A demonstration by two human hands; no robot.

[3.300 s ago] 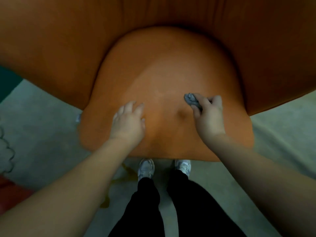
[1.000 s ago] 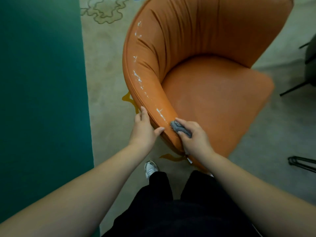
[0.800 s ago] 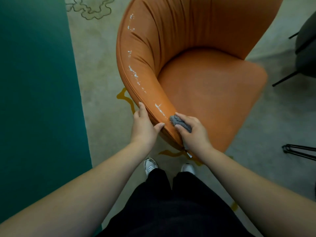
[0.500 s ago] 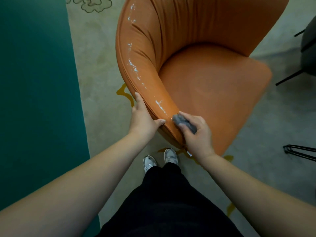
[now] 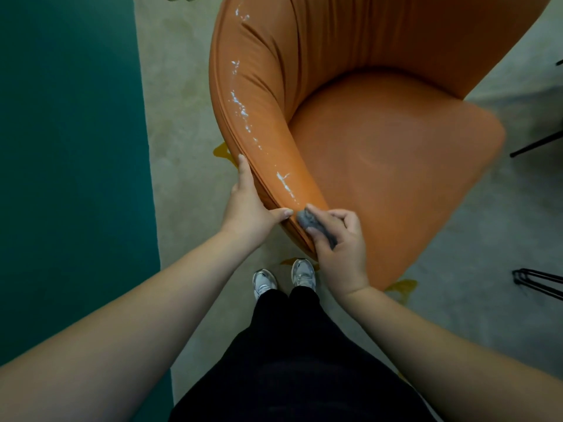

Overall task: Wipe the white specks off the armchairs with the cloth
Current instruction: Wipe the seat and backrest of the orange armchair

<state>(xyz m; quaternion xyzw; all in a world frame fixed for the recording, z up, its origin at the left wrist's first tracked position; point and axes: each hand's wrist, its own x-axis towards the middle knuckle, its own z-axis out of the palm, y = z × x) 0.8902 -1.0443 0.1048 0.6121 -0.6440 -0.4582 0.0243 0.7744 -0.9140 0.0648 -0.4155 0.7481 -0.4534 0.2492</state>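
Note:
An orange armchair [image 5: 380, 153] stands in front of me, its curved left arm running toward my hands. White specks [image 5: 240, 108] streak along the top of that arm, with one larger smear [image 5: 285, 182] near its front end. My right hand [image 5: 338, 242] grips a small grey cloth [image 5: 307, 220] and presses it on the arm's front end, just below the smear. My left hand [image 5: 248, 205] holds the arm's outer edge, fingers on the outside and thumb on top beside the cloth.
A dark green wall or panel [image 5: 67, 166] runs along the left. Pale carpet [image 5: 179, 95] with yellow pattern marks lies under the chair. Black metal legs [image 5: 536, 280] and another dark leg [image 5: 536, 144] show at the right edge. My shoes [image 5: 283, 277] stand by the chair's front.
Earlier both hands were on the seat cushion; now they are at the left arm's front end. In the last second the view and hands shifted only slightly, cloth still at the arm's tip.

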